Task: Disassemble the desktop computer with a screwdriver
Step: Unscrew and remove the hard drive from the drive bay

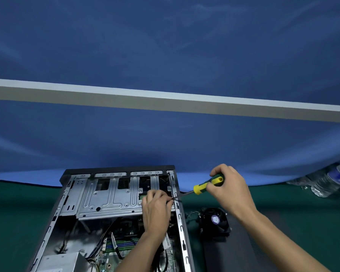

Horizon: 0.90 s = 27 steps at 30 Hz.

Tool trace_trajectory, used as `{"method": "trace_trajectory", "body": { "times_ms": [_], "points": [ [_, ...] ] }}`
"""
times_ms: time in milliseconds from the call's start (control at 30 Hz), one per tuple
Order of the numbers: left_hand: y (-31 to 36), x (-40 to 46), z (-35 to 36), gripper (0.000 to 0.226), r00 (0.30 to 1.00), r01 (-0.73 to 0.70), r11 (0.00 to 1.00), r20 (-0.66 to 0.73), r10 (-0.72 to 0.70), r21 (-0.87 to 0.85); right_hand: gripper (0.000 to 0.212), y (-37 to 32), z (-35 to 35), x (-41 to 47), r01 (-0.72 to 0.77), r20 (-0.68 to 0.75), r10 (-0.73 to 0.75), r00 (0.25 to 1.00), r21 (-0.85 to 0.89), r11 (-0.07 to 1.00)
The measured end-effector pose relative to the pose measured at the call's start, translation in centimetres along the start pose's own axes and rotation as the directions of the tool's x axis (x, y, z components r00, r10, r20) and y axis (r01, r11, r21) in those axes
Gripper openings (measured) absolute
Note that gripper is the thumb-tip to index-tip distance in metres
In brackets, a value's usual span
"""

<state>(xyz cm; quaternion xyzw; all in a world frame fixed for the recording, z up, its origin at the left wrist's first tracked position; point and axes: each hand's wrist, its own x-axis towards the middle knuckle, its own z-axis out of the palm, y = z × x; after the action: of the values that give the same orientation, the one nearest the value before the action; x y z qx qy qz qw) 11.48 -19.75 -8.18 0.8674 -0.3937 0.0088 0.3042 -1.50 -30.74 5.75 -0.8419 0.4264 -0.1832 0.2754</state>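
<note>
1. Two bare forearms come up from the bottom edge. The left hand [157, 209] is inside the open case [182, 222], its fingers bunched together at the right rail as if pinching something small; what they hold is too small to tell.
2. The right hand [231, 190] is outside the case, to the right of the rail, its fingers curled tight round the handle of the screwdriver [206, 184].
3. The handle is chunky, yellow and dark green, with a round hole at the butt. The thin dark shaft slants down and left from it, and its tip meets the rail right at the left fingertips.
4. Just left of those fingertips lies a drive cage [108, 195] of bare stamped sheet metal, pale grey, with pressed ribs, round holes and square vents.
5. Below the left wrist, inside the case, are black cables, green memory sticks [122, 244] on a board, and a silver power supply [61, 261] at the lower left corner.
6. The case is a dark box with perforated steel rails. It lies flat on a green table [302, 213].
7. Below the right hand, on a dark flat panel [234, 256] beside the case, sits a black fan [216, 221] with a round purple label.
8. Far right of the right hand lie clear ribbed plastic bottles [330, 182].
9. Behind everything hangs wrinkled blue cloth [165, 46], crossed by a pale grey bar [165, 100].
</note>
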Motion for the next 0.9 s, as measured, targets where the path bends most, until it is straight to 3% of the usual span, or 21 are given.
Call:
{"method": "trace_trajectory", "body": {
  "times_ms": [133,200,267,700,900],
  "points": [
    [-0.3,0.1,-0.1,0.01,0.996,-0.085,0.996,-0.017,0.085,-0.03,0.019,1.7,-1.3,-1.3,0.004,0.207,0.045,0.977,-0.228,0.974],
    [-0.4,0.2,-0.1,0.012,0.995,-0.103,0.994,0.008,0.104,-0.046,0.02,2.2,-1.3,-2.0,0.069,0.327,0.078,0.942,-0.413,0.908],
    [-0.7,0.5,-0.1,0.012,0.993,-0.115,0.992,0.021,0.116,-0.055,0.02,2.6,-0.7,-2.7,0.112,0.374,0.093,0.923,-0.491,0.864],
    [-1.0,1.0,-0.3,0.012,0.981,-0.169,0.985,0.102,0.167,0.014,0.019,5.0,0.2,-5.4,-0.139,0.225,0.211,0.951,-0.297,0.945],
    [-0.9,1.4,-0.8,0.01,0.974,-0.175,0.984,0.151,0.168,0.036,0.017,5.5,1.0,-6.0,-0.189,0.221,0.243,0.944,-0.239,0.952]
  ]
}}
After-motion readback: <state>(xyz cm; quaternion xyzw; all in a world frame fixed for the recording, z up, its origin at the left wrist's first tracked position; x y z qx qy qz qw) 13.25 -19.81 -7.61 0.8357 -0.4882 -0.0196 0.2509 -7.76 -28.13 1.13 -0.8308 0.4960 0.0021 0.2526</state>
